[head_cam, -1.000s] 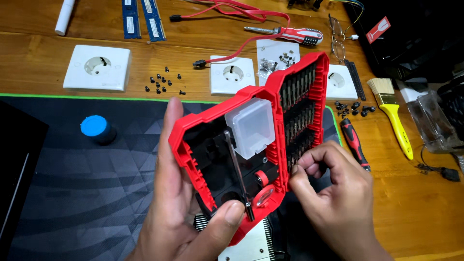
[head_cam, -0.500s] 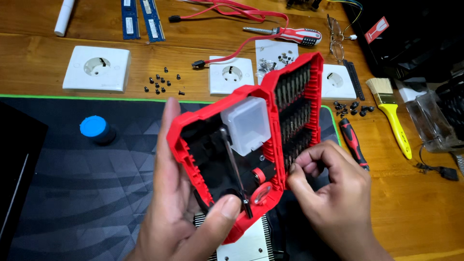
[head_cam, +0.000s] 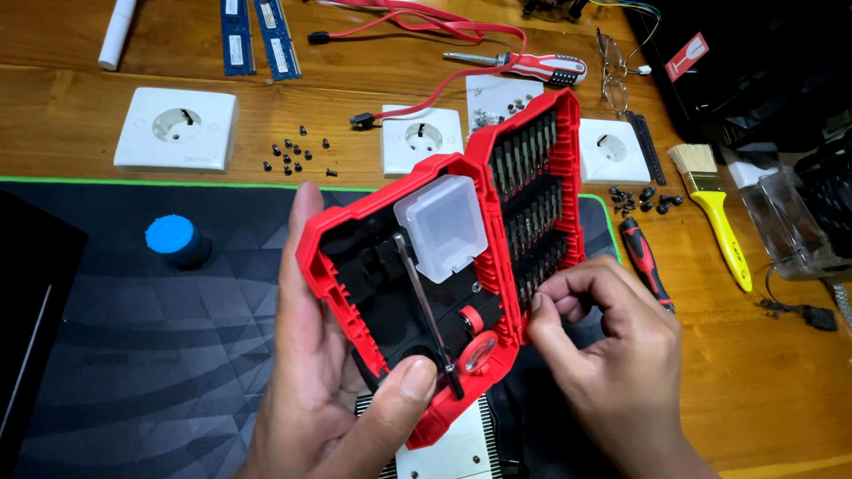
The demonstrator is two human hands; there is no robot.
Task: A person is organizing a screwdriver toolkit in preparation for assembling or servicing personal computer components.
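My left hand (head_cam: 333, 390) holds an open red bit-set case (head_cam: 444, 266) from below, thumb pressed on its lower edge beside a thin metal rod. A clear plastic box (head_cam: 441, 226) sits in the case's left half. The right half carries rows of screwdriver bits (head_cam: 532, 213). My right hand (head_cam: 612, 355) pinches at the lowest row of bits with thumb and forefinger; whether a bit is between them is hidden. Under the case lies a finned metal heatsink (head_cam: 453, 443).
A dark mat (head_cam: 133, 337) with a blue-capped cylinder (head_cam: 175, 239) covers the wooden table (head_cam: 781, 372). White wall sockets (head_cam: 180, 129), loose black screws (head_cam: 297, 155), a red-handled screwdriver (head_cam: 532, 64), a yellow brush (head_cam: 714, 213), memory sticks (head_cam: 257, 35) and a red cable lie behind.
The case has tilted and shifted slightly in my left hand. My right hand's fingers stay at the lower bit rows with only small movement.
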